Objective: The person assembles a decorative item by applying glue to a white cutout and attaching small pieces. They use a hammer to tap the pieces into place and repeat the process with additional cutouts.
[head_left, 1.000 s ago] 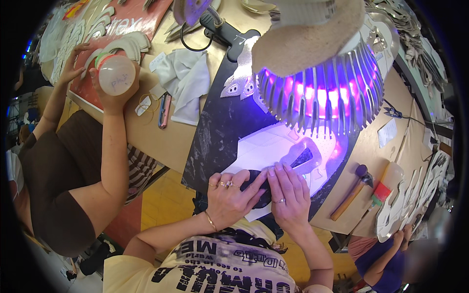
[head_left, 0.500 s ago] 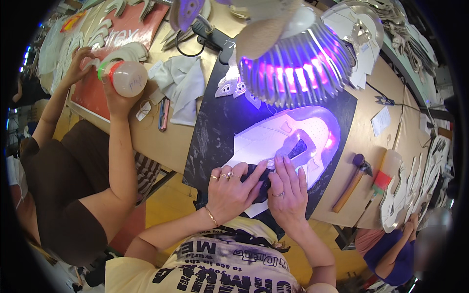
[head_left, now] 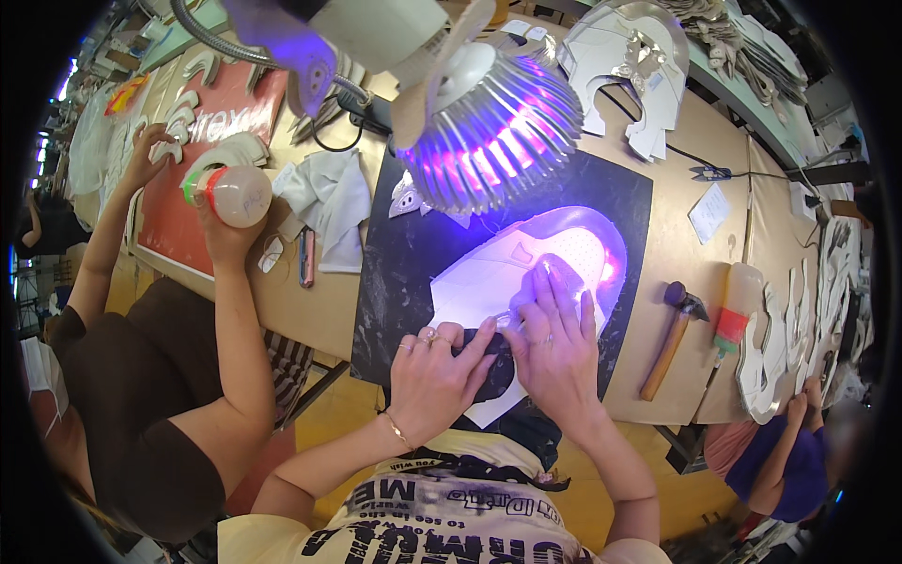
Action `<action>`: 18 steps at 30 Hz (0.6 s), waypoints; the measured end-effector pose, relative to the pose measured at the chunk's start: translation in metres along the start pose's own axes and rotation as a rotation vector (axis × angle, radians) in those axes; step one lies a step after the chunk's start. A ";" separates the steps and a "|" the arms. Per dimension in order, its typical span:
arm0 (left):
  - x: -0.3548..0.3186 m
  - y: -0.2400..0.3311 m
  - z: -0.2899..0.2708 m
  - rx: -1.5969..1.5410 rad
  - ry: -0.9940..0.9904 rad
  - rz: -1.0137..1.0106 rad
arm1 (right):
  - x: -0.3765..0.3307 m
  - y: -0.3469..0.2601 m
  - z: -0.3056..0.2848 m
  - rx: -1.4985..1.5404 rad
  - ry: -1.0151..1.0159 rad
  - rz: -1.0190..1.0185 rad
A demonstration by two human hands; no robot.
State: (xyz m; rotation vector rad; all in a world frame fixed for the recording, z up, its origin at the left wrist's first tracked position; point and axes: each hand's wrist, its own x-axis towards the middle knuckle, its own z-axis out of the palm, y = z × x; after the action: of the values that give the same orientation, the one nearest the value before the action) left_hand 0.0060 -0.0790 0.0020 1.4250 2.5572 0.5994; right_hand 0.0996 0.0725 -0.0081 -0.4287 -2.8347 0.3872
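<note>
A pale shoe upper, glowing violet under the lamp, lies flat on a black board. Its rounded end points away from me. My left hand is at the near edge with fingers curled; its index finger and thumb close on a small black piece at the upper's opening. My right hand lies over the upper, fingers stretched out flat across the opening and covering most of it. The right thumb comes close to the left index fingertip.
A finned lamp hangs low over the board's far part. Right of the board lie a hammer and a bottle with a red band. On the left, a co-worker's hand holds a squeeze bottle. A grey cloth lies between us.
My right hand has slid a little away from me over the upper and now covers its opening. The whole view has shifted slightly. The co-worker's far hand touches a pale curved piece.
</note>
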 end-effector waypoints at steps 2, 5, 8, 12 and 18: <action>0.006 0.000 -0.008 -0.025 -0.023 0.010 | 0.004 0.005 0.000 -0.031 -0.038 0.021; 0.019 -0.002 -0.018 -0.061 -0.062 0.015 | 0.007 0.010 -0.002 0.000 -0.022 0.012; 0.036 -0.006 -0.027 -0.089 -0.070 0.004 | 0.014 0.015 -0.003 0.029 -0.006 0.067; 0.052 -0.015 -0.049 -0.440 -0.349 -0.073 | 0.023 0.022 -0.008 0.018 -0.055 0.009; 0.105 -0.025 -0.034 -0.364 -0.009 0.095 | 0.020 0.045 -0.028 0.078 0.073 0.168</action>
State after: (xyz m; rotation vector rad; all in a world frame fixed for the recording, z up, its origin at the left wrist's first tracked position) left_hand -0.0808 -0.0112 0.0289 1.4159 2.2317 1.0095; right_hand 0.0999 0.1265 0.0088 -0.6530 -2.7108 0.5019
